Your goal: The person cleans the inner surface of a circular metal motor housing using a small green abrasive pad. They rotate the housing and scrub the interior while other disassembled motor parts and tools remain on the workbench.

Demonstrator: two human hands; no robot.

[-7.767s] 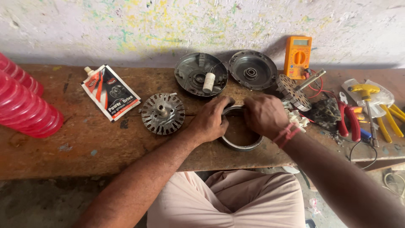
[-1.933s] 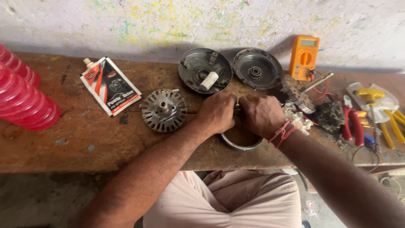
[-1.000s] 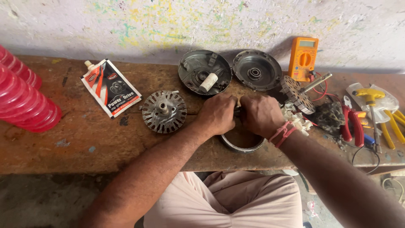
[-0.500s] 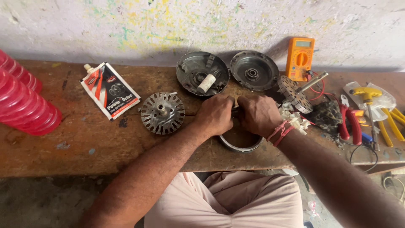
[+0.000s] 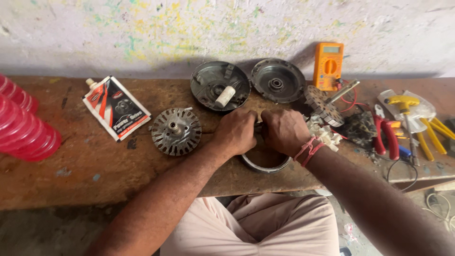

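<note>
Both hands sit close together at the near edge of the worktop [image 5: 95, 180], over a metal ring [image 5: 265, 163] that lies flat there. The left hand [image 5: 235, 132] curls closed over the ring's far left rim; the right hand [image 5: 284, 132] closes over its far right rim, knuckles almost touching. What the fingers pinch between them is hidden. To do this well, I judge, press evenly on both sides and keep the ring flat. A slotted rotor [image 5: 176, 131] lies just left; two dark round covers [image 5: 220, 85] lie beyond.
</note>
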